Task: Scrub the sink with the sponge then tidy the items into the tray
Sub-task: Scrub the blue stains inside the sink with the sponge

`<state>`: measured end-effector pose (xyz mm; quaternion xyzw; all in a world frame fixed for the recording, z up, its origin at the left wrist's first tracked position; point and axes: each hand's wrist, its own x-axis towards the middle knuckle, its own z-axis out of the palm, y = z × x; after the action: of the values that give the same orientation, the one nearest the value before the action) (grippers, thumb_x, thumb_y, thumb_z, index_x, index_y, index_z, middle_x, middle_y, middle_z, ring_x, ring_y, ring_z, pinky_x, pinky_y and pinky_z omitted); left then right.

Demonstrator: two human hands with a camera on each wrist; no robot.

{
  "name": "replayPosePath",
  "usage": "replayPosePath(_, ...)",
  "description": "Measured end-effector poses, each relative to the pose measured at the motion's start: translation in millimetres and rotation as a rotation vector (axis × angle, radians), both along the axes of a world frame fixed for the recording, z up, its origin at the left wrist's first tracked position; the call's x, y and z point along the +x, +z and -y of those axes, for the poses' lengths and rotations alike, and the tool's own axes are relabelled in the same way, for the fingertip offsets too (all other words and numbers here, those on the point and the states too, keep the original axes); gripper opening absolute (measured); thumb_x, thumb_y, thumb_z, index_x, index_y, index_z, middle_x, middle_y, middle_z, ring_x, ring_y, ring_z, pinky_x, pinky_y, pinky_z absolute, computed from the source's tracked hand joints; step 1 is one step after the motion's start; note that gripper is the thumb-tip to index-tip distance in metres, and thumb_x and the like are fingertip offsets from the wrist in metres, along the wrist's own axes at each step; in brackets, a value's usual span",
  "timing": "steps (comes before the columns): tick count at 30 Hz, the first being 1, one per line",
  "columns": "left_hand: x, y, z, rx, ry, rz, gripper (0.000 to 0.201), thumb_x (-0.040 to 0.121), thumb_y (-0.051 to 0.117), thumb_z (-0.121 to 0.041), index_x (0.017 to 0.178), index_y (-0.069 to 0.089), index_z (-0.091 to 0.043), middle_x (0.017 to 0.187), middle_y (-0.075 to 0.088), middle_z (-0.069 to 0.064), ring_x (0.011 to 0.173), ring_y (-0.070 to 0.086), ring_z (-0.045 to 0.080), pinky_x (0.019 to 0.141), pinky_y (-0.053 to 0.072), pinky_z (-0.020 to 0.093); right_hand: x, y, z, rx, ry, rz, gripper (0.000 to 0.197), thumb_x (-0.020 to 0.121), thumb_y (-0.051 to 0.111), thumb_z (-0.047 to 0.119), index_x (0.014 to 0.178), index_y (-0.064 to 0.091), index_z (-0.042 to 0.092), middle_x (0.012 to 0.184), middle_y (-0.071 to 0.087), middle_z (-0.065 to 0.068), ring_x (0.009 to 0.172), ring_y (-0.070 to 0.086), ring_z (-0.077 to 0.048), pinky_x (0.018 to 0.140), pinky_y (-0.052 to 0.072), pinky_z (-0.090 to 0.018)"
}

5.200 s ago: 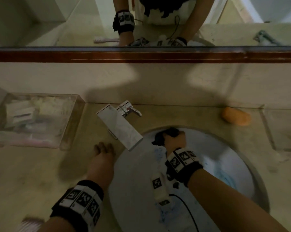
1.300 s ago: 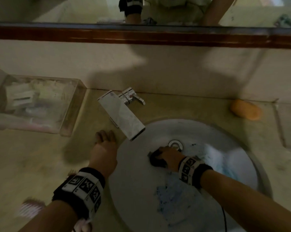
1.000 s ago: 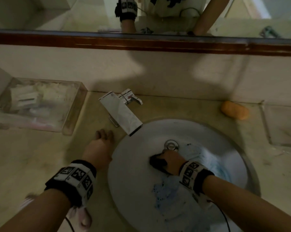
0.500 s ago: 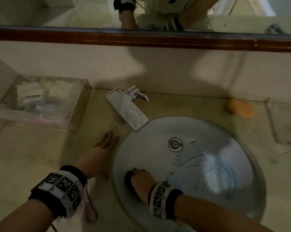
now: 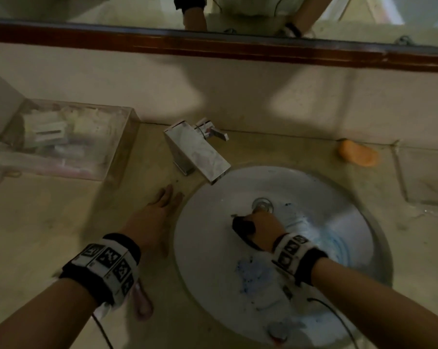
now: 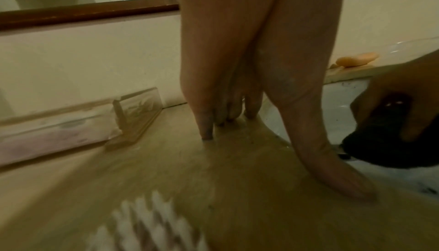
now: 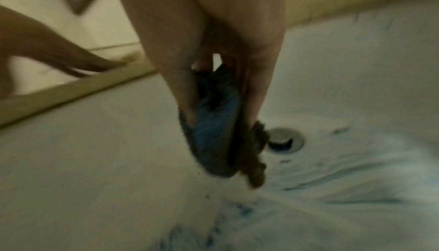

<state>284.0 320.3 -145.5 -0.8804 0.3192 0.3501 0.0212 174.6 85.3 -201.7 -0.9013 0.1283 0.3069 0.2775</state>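
The right hand [image 5: 262, 229] squeezes a dark sponge [image 5: 244, 226] in the middle of the sink [image 5: 212, 248], just below the drain [image 5: 262, 204]. The left hand [image 5: 153, 221] lies flat, fingers straight, on the counter [image 5: 49, 235] to the left. The sponge looks soft, wet and light, maybe crumbling; hold it around its sides. Half a second ago the sponge was at the lower left of the bowl. The clear tray [image 5: 122, 137] sits at the upper left.
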Motion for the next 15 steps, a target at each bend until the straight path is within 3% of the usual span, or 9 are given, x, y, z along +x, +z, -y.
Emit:
replayPosePath(4,0.9,-0.5,3.4,0.047,-0.039,0.032,0.132,0.064,0.084,-0.042,0.150,-0.014,-0.020,0.157,-0.024,0.009,0.149,-0.012,0.025,0.118,0.024,0.039,-45.9,31.5,-3.5,0.025,0.221,-0.081,0.030,0.092,0.052,0.027,0.109,0.064,0.005,0.107,0.058,-0.012,0.100,0.055,-0.025,0.083,0.039,-0.026)
replayPosePath(6,0.7,-1.1,4.1,0.075,-0.049,0.052,0.134,0.062,0.084,-0.043,0.150,-0.015,-0.020,0.157,-0.024,0.009,0.149,-0.011,0.026,0.117,0.027,0.041,-67.7,38.4,-18.6,0.063,0.350,-0.177,0.028,0.091,0.054,0.027,0.106,0.063,0.006,0.113,0.058,-0.013,0.103,0.057,-0.027,0.089,0.045,-0.033)
replayPosePath(9,-0.2,0.9,5.2,0.099,-0.045,0.061,0.134,0.062,0.085,-0.038,0.150,-0.014,-0.020,0.158,-0.023,0.009,0.149,-0.010,0.025,0.116,0.029,0.042,-84.3,35.2,-42.4,0.104,0.550,-0.300,0.031,0.093,0.052,0.023,0.116,0.060,0.004,0.122,0.054,-0.018,0.111,0.054,-0.033,0.098,0.046,-0.042)
replayPosePath(12,-2.3,5.0,7.0,0.108,-0.047,0.067,0.133,0.062,0.086,-0.033,0.150,-0.013,-0.019,0.158,-0.023,0.009,0.149,-0.009,0.024,0.115,0.029,0.041,-78.3,23.6,-50.4,0.070,0.571,-0.320,0.036,0.094,0.051,0.015,0.127,0.055,0.002,0.129,0.051,-0.020,0.118,0.051,-0.035,0.102,0.043,-0.041)
replayPosePath(15,-2.1,5.3,7.8,0.107,-0.037,0.057,0.133,0.062,0.086,-0.032,0.151,-0.012,-0.019,0.158,-0.022,0.009,0.149,-0.009,0.024,0.115,0.029,0.041,-67.0,6.0,-43.2,0.010,0.498,-0.333,0.036,0.097,0.046,0.017,0.126,0.054,-0.002,0.130,0.054,-0.022,0.121,0.051,-0.036,0.105,0.041,-0.040)
